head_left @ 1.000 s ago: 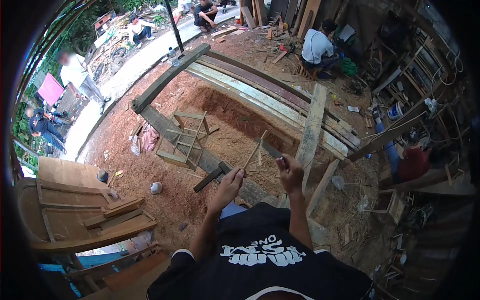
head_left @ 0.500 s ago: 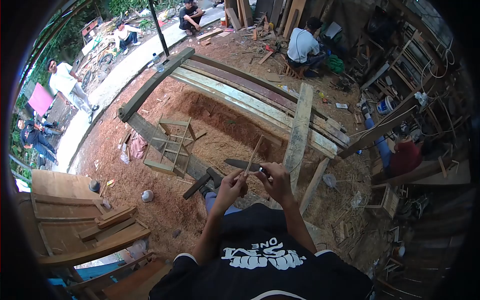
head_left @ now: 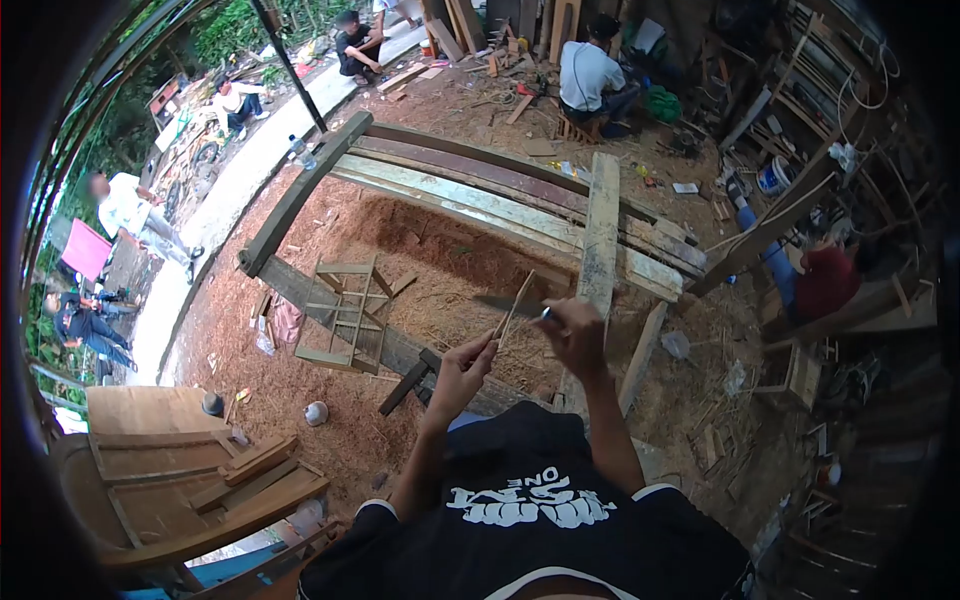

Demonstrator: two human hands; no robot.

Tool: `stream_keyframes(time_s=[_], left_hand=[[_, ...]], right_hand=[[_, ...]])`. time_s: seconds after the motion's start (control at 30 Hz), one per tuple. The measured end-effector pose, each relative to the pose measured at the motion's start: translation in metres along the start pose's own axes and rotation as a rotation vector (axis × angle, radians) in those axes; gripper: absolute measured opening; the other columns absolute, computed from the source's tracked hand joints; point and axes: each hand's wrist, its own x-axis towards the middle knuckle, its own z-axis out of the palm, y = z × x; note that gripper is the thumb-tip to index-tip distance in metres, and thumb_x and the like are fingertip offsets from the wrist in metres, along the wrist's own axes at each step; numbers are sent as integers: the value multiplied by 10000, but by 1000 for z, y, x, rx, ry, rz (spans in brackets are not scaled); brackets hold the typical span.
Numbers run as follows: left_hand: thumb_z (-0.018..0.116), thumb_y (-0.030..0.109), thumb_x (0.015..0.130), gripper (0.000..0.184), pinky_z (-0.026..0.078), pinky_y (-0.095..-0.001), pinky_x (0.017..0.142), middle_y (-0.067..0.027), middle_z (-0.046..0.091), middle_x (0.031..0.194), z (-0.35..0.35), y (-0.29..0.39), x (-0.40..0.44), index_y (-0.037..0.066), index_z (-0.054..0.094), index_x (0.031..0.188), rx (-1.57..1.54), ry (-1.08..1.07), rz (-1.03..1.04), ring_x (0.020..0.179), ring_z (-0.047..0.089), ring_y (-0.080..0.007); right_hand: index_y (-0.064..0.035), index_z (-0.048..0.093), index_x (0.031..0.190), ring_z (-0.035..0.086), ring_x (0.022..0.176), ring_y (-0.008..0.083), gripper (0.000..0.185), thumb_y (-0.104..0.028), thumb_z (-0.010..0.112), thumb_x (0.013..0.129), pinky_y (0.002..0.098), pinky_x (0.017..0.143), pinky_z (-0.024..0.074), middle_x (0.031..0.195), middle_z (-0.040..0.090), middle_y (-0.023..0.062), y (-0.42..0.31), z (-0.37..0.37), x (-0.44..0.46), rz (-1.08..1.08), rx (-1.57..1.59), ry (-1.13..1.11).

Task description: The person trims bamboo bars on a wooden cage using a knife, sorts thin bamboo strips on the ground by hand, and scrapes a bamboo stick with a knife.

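Note:
My left hand (head_left: 468,370) is closed around the lower end of a thin wooden stick (head_left: 519,299), which slants up and away from me. In my right hand (head_left: 580,338) is a knife (head_left: 497,302), its dark blade pointing left across the upper part of the stick. Whether the blade touches the wood I cannot tell. Left of my hands, a small slatted wooden frame (head_left: 355,312) rests tilted on a long beam (head_left: 303,292). A dark T-shaped wooden piece (head_left: 410,380) lies beside my left forearm.
Long planks (head_left: 470,208) lie beyond the sawdust, with a thick board (head_left: 599,235) across them. Wooden furniture parts (head_left: 235,475) stand at lower left. A seated person (head_left: 592,80) is at the back, another (head_left: 825,280) at right. Several people are along the pale path (head_left: 225,190).
My right hand has moved up and right, away from my left hand, and the knife has moved up along the stick with it. The view has shifted slightly.

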Motion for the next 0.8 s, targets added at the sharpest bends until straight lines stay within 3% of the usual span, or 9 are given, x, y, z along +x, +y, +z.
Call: stream_keyframes(time_s=[0.23,0.37,0.4,0.47,0.63,0.7,0.8], left_hand=[[624,227,1044,372,428,-208,632,52,601,815,-5,7,10,-6,653,1332,178,-29,33,719,493,-32],[616,232,1047,369,403,-212,606,64,560,789,-5,8,21,-5,656,1328,99,-13,8,697,467,-33],[616,234,1047,368,397,-215,598,66,547,782,-6,5,25,0,657,1328,83,-21,9,690,461,-34],[618,238,1046,366,384,-217,584,71,522,767,-3,-2,31,10,660,1329,56,-36,38,678,449,-35],[622,237,1043,359,384,-219,577,68,518,753,7,3,38,24,663,1329,92,-39,161,681,443,-30],[625,232,1042,359,398,-226,584,55,541,769,-2,11,30,6,661,1318,141,-58,105,689,450,-33],[626,223,1041,351,399,-224,586,42,571,777,-16,-10,38,8,664,1316,154,-71,178,686,460,-35]], right_hand=[[-54,744,958,650,684,285,414,-462,747,886,405,708,472,765,696,73,54,-28,-13,130,-240,-49],[-84,729,955,635,665,284,373,-455,723,915,395,654,465,733,659,82,41,-4,-18,221,-211,-10],[-85,719,956,633,666,298,368,-452,706,929,403,654,472,732,652,94,27,1,-17,383,-52,-34],[-66,731,973,644,690,321,383,-445,702,928,431,670,466,754,666,105,12,13,-12,154,-42,-51],[-47,718,973,628,696,331,433,-475,706,908,441,677,458,760,660,106,17,15,17,97,-81,-22],[-44,713,957,619,693,329,450,-490,711,892,444,687,458,729,633,95,15,2,22,100,-131,-12],[-47,731,959,654,707,317,421,-466,706,929,413,704,491,751,666,98,22,-5,26,47,-236,-73]])
